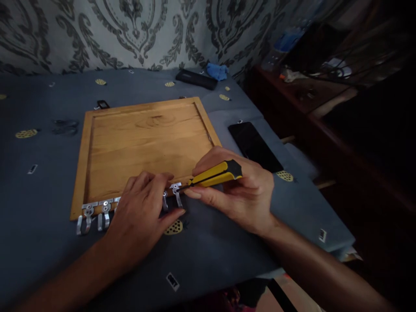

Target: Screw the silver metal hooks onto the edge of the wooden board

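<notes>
A shallow wooden tray-like panel with a raised frame lies on the cloth-covered table. Along its near edge runs a metal hook rail with several silver hooks and cross-head screws. My left hand grips the rail, fingers over its middle part, thumb stretched below by the right-end hook. My right hand is closed around a yellow and black screwdriver. The screwdriver slants down to the left, its tip at the right-end hook's mount. Whether the tip sits in a screw cannot be made out.
A black phone lies right of the panel. At the back are a black case and a blue cloth. Small dark metal pieces lie at left, and a black clip-like piece sits behind the panel. A cluttered dark-red cabinet stands at right.
</notes>
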### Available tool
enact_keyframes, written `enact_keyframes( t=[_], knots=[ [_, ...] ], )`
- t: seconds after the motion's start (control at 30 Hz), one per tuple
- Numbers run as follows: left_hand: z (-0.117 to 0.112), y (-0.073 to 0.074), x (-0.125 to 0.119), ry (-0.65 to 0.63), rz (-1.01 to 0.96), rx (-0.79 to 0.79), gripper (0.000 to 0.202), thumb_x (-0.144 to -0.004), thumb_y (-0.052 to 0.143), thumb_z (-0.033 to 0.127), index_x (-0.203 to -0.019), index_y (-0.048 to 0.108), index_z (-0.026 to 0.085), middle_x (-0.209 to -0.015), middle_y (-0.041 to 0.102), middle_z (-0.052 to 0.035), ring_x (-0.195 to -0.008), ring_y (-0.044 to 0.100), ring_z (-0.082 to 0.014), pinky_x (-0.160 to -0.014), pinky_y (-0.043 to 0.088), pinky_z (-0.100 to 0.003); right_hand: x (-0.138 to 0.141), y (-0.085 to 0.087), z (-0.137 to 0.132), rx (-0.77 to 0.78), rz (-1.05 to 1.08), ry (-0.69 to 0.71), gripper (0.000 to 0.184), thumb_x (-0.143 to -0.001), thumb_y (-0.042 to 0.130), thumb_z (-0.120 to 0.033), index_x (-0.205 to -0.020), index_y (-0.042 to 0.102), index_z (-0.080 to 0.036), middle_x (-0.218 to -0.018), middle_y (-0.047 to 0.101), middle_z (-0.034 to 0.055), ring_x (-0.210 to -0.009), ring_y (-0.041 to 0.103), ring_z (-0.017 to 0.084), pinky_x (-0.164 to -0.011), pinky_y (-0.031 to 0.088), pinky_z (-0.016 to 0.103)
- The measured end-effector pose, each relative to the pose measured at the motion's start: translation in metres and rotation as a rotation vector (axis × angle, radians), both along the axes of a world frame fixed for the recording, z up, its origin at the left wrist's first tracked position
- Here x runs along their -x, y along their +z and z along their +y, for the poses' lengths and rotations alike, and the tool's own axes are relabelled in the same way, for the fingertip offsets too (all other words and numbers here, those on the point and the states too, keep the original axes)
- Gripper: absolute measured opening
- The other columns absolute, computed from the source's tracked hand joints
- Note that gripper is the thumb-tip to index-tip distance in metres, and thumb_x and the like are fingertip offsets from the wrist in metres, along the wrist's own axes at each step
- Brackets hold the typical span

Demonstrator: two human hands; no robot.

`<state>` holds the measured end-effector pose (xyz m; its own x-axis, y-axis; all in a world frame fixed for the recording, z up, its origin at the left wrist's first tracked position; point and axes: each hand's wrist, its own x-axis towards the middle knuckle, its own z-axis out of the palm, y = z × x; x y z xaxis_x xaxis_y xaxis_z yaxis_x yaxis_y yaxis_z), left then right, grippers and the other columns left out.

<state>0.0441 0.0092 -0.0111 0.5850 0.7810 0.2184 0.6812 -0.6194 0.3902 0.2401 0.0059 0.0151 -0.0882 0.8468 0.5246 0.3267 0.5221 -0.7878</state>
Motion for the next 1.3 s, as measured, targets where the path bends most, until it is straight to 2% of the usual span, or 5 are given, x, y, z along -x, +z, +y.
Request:
enact_keyframes(
  t=[0.3, 0.87, 0.97, 1.07, 1.3],
  knots=[
    [0.0, 0.003, 0.0, 0.0, 0.016, -0.008, 0.041, -0.084, 0.073, 0.028, -0.115, 0.049, 0.019, -0.099, 0.066, -0.0074, -0.096, 0.061, -0.0305, -0.081, 0.047, -0.044, -0.002, -0.004, 0.0, -0.129, 0.06, -0.04, 0.026, -0.079, 0.08, -0.03, -0.068, 0.058, -0.023, -0.065, 0.059, -0.0019, -0.068, 0.062, 0.017, -0.062, 0.052, 0.035],
    [0.001, 0.002, -0.002, -0.019, 0.017, -0.039, 0.048, -0.08, 0.078, 0.026, -0.116, 0.046, 0.018, -0.101, 0.068, -0.0101, -0.095, 0.061, -0.0325, -0.079, 0.049, -0.049, 0.0, -0.005, 0.0, -0.009, -0.009, 0.048, 0.02, -0.081, 0.078, -0.025, -0.071, 0.063, -0.018, -0.073, 0.065, 0.0002, -0.07, 0.064, 0.014, -0.062, 0.052, 0.029],
    [0.001, 0.002, -0.002, -0.026, 0.022, -0.062, 0.049, -0.079, 0.079, 0.025, -0.115, 0.046, 0.018, -0.102, 0.068, -0.0101, -0.095, 0.061, -0.0317, -0.079, 0.049, -0.047, -0.002, 0.0, 0.0, 0.055, 0.012, 0.087, 0.012, -0.082, 0.078, -0.027, -0.085, 0.069, -0.019, -0.083, 0.069, 0.0016, -0.082, 0.067, 0.016, -0.069, 0.055, 0.029],
    [0.001, 0.001, -0.001, -0.028, 0.022, -0.066, 0.05, -0.079, 0.079, 0.026, -0.116, 0.046, 0.017, -0.103, 0.067, -0.0101, -0.095, 0.061, -0.0315, -0.079, 0.049, -0.047, -0.006, 0.007, -0.001, 0.117, 0.061, 0.177, 0.022, -0.083, 0.077, -0.023, -0.103, 0.069, -0.019, -0.097, 0.072, 0.0028, -0.092, 0.068, 0.016, -0.07, 0.056, 0.025],
    [0.0, 0.001, 0.001, -0.016, 0.023, -0.017, 0.048, -0.082, 0.076, 0.028, -0.118, 0.047, 0.018, -0.103, 0.066, -0.0089, -0.096, 0.06, -0.0306, -0.079, 0.048, -0.045, -0.007, 0.012, -0.006, 0.229, 0.233, 0.255, 0.02, -0.09, 0.067, -0.021, -0.11, 0.07, -0.019, -0.107, 0.072, 0.004, -0.064, 0.067, 0.007, -0.053, 0.057, 0.019]
  ],
)
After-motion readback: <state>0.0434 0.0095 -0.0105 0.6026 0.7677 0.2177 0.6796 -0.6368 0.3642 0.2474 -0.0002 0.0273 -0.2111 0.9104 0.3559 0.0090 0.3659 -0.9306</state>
